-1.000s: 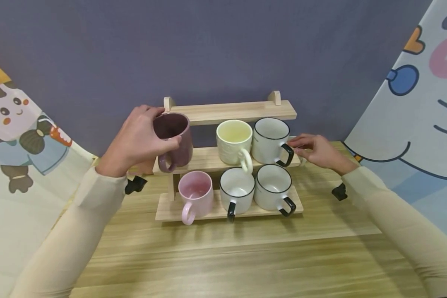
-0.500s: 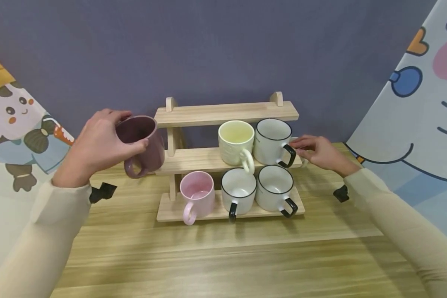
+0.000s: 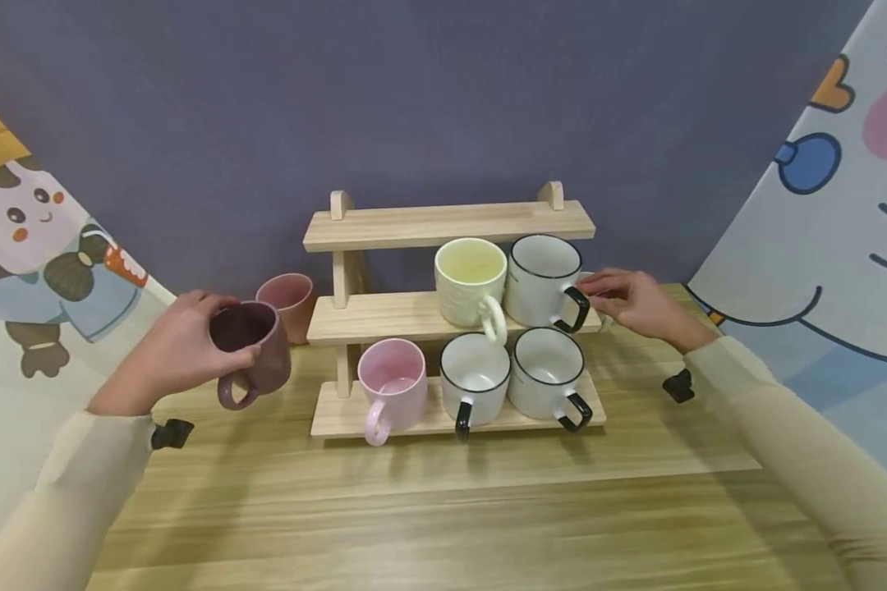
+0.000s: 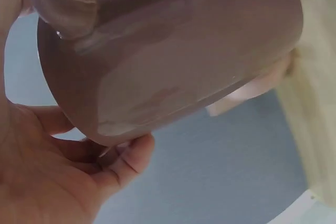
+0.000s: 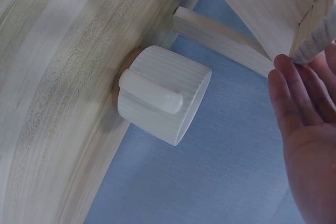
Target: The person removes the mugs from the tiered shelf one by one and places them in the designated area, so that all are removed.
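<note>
A dark purple mug (image 3: 269, 361), its handle toward the front, is held off the table by my left hand (image 3: 173, 353), left of the wooden rack (image 3: 384, 316). The left wrist view shows my left fingers (image 4: 126, 166) around one end of this mug (image 4: 178, 61). My right hand (image 3: 643, 308) is at the middle shelf's right end, beside a white mug with a black handle (image 3: 540, 287). In the right wrist view my right hand (image 5: 315, 150) has extended fingers whose tips meet a ribbed edge (image 5: 317, 40); what it belongs to is unclear.
A pale yellow mug (image 3: 466, 300) shares the middle shelf. On the bottom shelf are a pink mug (image 3: 399, 398) and two white, black-handled mugs. A salmon cup (image 3: 291, 312) stands behind the rack's left end. A white ribbed mug (image 5: 163, 87) stands near the rack's supports.
My left hand has carried the dark purple mug left and down, away from the middle shelf, uncovering the salmon cup. My right hand has stayed nearly still.
</note>
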Demonstrator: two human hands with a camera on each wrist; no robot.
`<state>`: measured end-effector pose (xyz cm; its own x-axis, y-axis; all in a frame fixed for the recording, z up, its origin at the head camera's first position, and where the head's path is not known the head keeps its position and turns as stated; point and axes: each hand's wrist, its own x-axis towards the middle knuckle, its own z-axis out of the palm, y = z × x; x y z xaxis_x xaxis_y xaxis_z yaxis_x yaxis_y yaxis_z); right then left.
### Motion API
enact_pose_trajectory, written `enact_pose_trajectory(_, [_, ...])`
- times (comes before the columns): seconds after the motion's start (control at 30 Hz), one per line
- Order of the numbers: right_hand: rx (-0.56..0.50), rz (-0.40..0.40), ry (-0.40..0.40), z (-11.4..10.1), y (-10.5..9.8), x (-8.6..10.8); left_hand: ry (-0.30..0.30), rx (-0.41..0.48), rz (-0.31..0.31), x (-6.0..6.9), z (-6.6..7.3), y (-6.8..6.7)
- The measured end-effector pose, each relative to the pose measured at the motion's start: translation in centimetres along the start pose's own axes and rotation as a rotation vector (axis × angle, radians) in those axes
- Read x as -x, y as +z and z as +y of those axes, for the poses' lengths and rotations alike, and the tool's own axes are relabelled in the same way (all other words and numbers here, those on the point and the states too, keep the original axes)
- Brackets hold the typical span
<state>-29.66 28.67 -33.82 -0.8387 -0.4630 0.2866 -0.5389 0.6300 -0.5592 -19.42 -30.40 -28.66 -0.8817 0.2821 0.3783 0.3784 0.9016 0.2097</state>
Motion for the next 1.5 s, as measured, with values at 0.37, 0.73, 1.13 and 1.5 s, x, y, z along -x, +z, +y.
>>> enact_pose_trajectory(0.37, [0.03,0.022,-0.015,-0.1,0.1,-0.2,0.097,0.055,-0.015,0.4,-1.5,5.4])
enact_pose_trajectory(0.73, [-0.001,0.017,-0.04,-0.2,0.0,0.1,0.182,0.158,-0.04,0.3,-2.3,6.6])
enact_pose_trajectory(1.13, [0.017,0.022,-0.022,-0.2,0.2,0.0,0.223,0.122,0.003,0.9,-3.4,5.3])
enact_pose_trajectory(1.5, [0.007,0.02,-0.018,-0.1,0.3,-0.1,0.282,0.076,0.104,0.6,-4.3,6.0])
